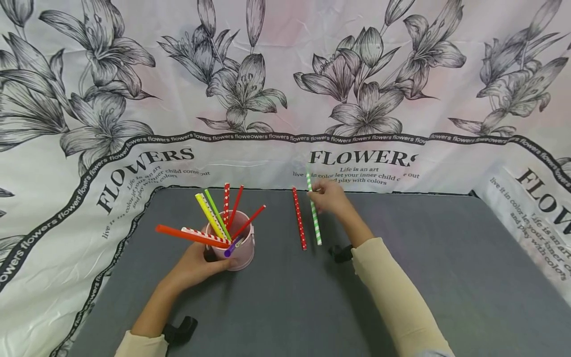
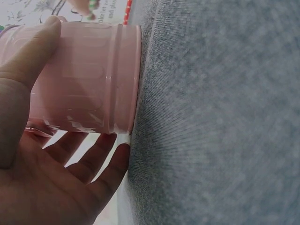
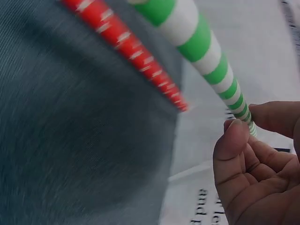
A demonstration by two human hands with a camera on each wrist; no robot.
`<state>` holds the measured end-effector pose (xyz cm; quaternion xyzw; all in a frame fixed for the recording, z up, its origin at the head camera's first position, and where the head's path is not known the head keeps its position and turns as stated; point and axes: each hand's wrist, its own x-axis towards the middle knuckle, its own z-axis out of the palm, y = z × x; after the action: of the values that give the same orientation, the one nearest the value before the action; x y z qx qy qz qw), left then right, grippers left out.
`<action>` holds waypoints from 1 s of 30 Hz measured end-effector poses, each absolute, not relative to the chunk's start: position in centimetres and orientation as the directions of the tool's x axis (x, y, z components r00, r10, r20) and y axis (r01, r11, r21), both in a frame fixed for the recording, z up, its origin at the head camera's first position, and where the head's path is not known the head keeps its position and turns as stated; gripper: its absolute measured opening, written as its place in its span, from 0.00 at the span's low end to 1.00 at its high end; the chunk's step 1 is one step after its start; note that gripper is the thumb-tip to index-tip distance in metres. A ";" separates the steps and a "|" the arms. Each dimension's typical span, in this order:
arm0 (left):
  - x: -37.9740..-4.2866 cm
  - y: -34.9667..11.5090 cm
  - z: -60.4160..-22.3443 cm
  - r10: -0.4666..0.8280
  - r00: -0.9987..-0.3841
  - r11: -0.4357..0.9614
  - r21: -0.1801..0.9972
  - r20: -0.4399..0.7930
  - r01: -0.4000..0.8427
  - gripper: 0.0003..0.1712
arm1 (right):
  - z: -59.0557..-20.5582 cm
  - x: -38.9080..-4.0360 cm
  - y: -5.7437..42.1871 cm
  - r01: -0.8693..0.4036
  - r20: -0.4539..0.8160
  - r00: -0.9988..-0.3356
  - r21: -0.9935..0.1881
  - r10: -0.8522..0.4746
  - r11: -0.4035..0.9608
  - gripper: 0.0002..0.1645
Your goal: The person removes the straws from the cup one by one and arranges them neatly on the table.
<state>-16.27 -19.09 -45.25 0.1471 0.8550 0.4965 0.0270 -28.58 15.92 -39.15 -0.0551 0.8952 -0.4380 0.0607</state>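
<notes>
My left hand (image 1: 194,265) holds a small pink bucket (image 1: 243,255) on the grey table, thumb on one side and fingers on the other. Several straws lean in the bucket, among them a yellow straw (image 1: 208,214), a lime green straw (image 1: 215,208) and an orange straw (image 1: 178,233) that tips out over the left rim. Between thumb and fingertip, my right hand (image 1: 331,197) pinches a green-and-white striped straw (image 3: 201,49) partway along its length. Left of it, a red straw (image 1: 299,220) with white dots lies on the table.
The grey table top (image 1: 276,307) runs to a black-edged border at the back. Beyond it, a white sheet (image 1: 250,163) printed with flowers and lettering rises behind. Dark wrist-worn mounts (image 1: 180,331) sit at both wrists.
</notes>
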 end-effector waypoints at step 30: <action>-16.3 -19.2 -45.3 0.268 -0.957 0.471 0.852 0.107 0.228 0.48 | -42.9 -31.0 15.5 0.066 -0.189 -0.981 -0.499 -0.034 0.864 0.08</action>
<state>-16.30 -19.18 -45.31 0.1446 0.8573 0.4937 0.0207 -30.96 15.51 -42.91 0.0081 0.9606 -0.2606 0.0960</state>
